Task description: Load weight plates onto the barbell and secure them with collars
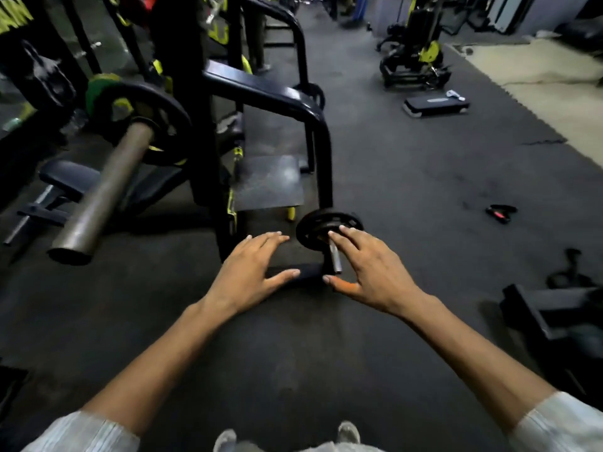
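**Hands reach toward small plate on low storage peg**

Hands stretch forward and down over the dark rubber gym floor (408,177). The left hand (251,272) is flat and relaxed, thumb splayed wide, holding nothing, just left of the small black round iron weight plate (315,223). The right hand (368,272) is also spread wide with straight fingers (346,243). Its index and middle fingertips overlap the plate's hub, though actual contact cannot be told. Neither hand grips anything.

That plate sits upright on a short silver storage peg (335,257), which juts from the foot of the black steel rack frame (315,119). It is the only plate on that peg. A dark square footplate (267,181) lies within the frame behind it.

To the left, at a higher level, the grey steel barbell sleeve (101,197) points toward the camera, its end bare. Further along it carries a large black weight plate (173,119), with a green plate (96,88) behind that. A black padded bench seat (67,179) sits below the sleeve.

Well to the right on the floor lie a small black-and-red object (501,214) and, further off, a black-and-grey step platform (435,106). Pale striped cuffs frame both forearms, and two grey shoes (349,432) show at the bottom edge.
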